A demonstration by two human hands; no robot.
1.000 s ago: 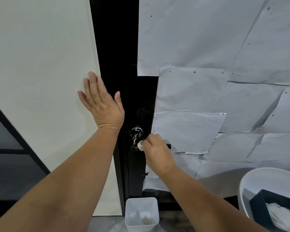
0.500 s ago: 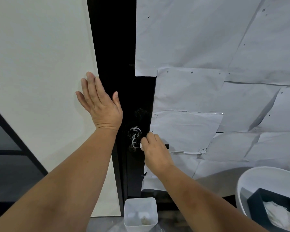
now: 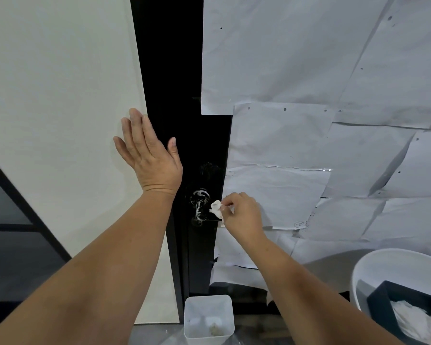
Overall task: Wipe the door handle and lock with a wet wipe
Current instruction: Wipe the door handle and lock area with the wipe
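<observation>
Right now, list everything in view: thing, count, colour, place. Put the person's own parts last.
door: one, black, centre, running top to bottom
door handle and lock: one set, black with white smears, on the door at mid height
wet wipe: one, white, crumpled, just right of the handle
paper sheets: several, white, overlapping, covering the surface right of the door
wall panel: one, off-white, left of the door
small bin: one, translucent white, on the floor below the door
round tub: one, white, bottom right
dark box: one, inside the tub, holding white wipes
left hand: flat, open, at the door's left edge
right hand: grip pinching the wipe
</observation>
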